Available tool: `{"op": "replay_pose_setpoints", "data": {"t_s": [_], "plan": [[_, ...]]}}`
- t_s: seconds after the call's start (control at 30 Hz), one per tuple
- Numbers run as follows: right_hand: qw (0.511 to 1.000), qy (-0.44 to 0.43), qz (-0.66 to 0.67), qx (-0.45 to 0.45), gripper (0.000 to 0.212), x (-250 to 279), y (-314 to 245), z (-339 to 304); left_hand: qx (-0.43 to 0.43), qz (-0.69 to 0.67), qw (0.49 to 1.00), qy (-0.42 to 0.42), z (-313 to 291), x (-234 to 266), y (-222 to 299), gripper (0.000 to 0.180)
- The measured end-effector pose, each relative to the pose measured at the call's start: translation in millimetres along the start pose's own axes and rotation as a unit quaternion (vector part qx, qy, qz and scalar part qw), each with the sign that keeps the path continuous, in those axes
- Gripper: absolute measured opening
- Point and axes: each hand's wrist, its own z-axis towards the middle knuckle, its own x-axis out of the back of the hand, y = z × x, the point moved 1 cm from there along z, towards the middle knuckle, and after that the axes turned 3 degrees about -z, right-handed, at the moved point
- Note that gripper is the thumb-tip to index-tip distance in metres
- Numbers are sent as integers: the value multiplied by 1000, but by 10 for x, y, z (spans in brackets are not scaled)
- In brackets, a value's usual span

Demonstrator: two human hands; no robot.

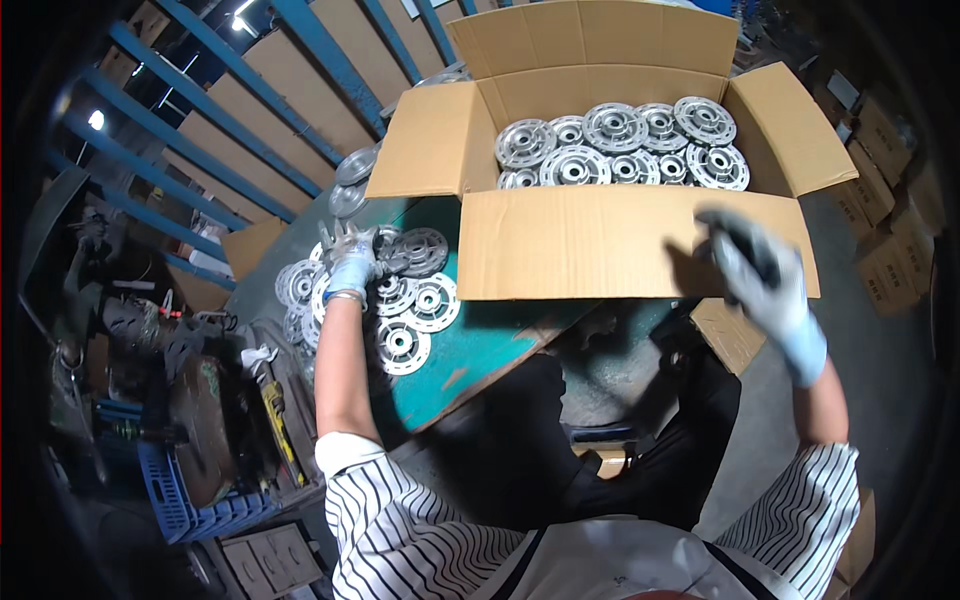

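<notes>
My left hand [350, 258], in a grey-and-blue glove, is at a pile of round silver metal discs with raised hubs [400, 345] on a green table. Its fingers look spread over the discs, and the hand hides part of the pile. A darker grey disc [422, 252] lies just right of it. My right hand [762, 275], gloved alike and blurred by motion, is over the front flap of an open cardboard box [590, 245]. Its fingers and thumb are apart with nothing seen between them. Inside the box, similar discs [622, 168] lie in rows.
Blue metal bars [330, 60] rise behind the table [440, 375] at the left. More discs [350, 180] sit by the bars. A blue crate [195, 515] and a yellow tool [282, 425] are at lower left. Stacked cartons [890, 260] stand at the right.
</notes>
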Motion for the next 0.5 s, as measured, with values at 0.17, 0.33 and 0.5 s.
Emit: {"op": "replay_pose_setpoints", "data": {"t_s": [0.17, 0.33, 0.5], "plan": [[935, -7, -310, 175, 43, -171, 679, 1365, -1, 40, 999, -2, 48, 78, 126, 90], [824, -232, -508, 96, 64, -663, 891, 2135, -23, -135, 955, 263, -399, 122, 313, 86], [798, -235, -530, 164, 40, -765, 1000, 2228, -73, -326, 887, 318, -1113, 199, 644, 84]]}}
